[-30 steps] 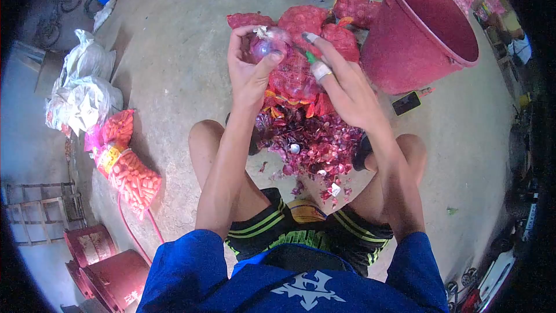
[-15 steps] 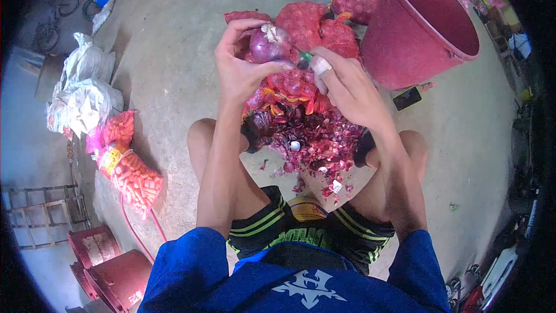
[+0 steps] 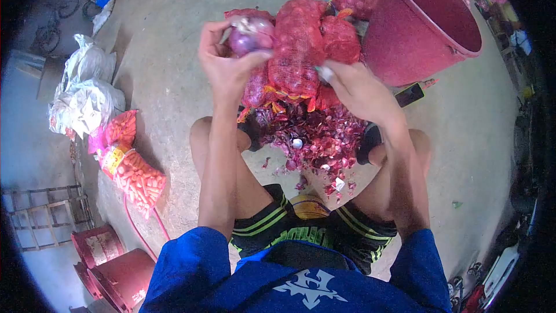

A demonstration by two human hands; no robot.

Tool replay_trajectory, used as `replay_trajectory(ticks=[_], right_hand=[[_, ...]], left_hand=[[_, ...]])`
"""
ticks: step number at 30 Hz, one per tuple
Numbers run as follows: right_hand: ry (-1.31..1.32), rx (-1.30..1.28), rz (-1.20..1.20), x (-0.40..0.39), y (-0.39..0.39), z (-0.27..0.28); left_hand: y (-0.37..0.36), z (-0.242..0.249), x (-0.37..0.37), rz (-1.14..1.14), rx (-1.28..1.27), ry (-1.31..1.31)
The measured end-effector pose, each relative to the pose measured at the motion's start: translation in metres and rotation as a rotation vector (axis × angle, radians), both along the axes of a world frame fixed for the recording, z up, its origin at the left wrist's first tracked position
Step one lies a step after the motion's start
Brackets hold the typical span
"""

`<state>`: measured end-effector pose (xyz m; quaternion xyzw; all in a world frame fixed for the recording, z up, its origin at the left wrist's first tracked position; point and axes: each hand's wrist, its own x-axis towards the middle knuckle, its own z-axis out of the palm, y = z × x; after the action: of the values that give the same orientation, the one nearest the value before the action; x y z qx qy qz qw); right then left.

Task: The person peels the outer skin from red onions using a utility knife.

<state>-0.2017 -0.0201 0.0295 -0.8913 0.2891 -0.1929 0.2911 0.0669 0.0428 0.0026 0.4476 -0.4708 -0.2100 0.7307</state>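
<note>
My left grip (image 3: 226,68) holds a round, purple, papery-skinned onion (image 3: 246,39) before red mesh sacks (image 3: 297,37); my right grip (image 3: 360,86) pinches a small green tool (image 3: 318,69), apart. I judge this peeling; next calls for tool meeting skin.

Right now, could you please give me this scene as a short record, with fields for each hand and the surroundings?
Left hand: holds a purple onion, slightly blurred
Right hand: grips a small green item, mostly hidden; white wrapping on a digit
Ahead: filled red mesh bags
Between the feet: scattered purple peelings on the floor
Right side: large reddish tub, with a dark phone-like device on the floor near its base
Left side: white sacks and a bag of orange pieces
</note>
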Motion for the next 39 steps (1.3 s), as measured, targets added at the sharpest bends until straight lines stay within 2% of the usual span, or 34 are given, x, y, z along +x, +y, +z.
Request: replay_trajectory(ticks=[2, 3, 5, 9, 11, 15, 17, 22, 24, 26, 29, 33, 36, 39], right_hand=[[0.277, 0.059, 0.016, -0.008, -0.013, -0.014], [0.274, 0.055, 0.019, -0.009, -0.016, -0.017], [-0.083, 0.05, -0.01, -0.009, -0.02, -0.02], [-0.229, 0.201, -0.065, 0.011, 0.006, 0.013], [-0.51, 0.1, 0.076, 0.019, 0.008, 0.007], [-0.33, 0.04, 0.066, 0.021, 0.005, 0.002], [-0.358, -0.025, 0.076, 0.025, -0.002, -0.009], [-0.473, -0.127, 0.081, 0.031, -0.002, -0.01], [-0.413, -0.108, -0.082, 0.031, -0.008, -0.012], [-0.496, -0.13, -0.08, 0.032, -0.026, -0.018], [-0.495, 0.103, -0.069, 0.024, -0.018, -0.006], [-0.409, 0.208, 0.098, 0.025, 0.001, 0.01], [-0.423, 0.118, 0.219, 0.033, 0.0, -0.003], [-0.463, 0.09, 0.21, 0.035, 0.002, -0.005]], left_hand=[[-0.001, 0.008, 0.002, 0.004, -0.04, 0.012], [-0.001, 0.01, 0.003, 0.013, -0.077, 0.033], [-0.002, 0.004, 0.003, 0.014, -0.075, 0.03], [-0.004, 0.002, -0.013, -0.008, -0.025, 0.003], [-0.008, 0.002, -0.018, -0.008, -0.028, -0.075], [-0.009, 0.002, -0.029, -0.076, -0.069, -0.013], [-0.005, 0.007, -0.035, -0.145, 0.014, 0.115], [-0.005, 0.005, -0.034, -0.14, 0.005, 0.115], [-0.002, 0.003, -0.032, -0.118, 0.013, 0.094], [-0.003, -0.002, -0.029, -0.169, -0.014, 0.067], [-0.004, -0.006, -0.029, -0.166, -0.017, 0.159], [-0.003, 0.001, -0.028, -0.13, -0.048, 0.176], [0.0, 0.0, -0.025, -0.115, -0.008, 0.166], [0.001, 0.0, -0.023, -0.103, -0.011, 0.164]])
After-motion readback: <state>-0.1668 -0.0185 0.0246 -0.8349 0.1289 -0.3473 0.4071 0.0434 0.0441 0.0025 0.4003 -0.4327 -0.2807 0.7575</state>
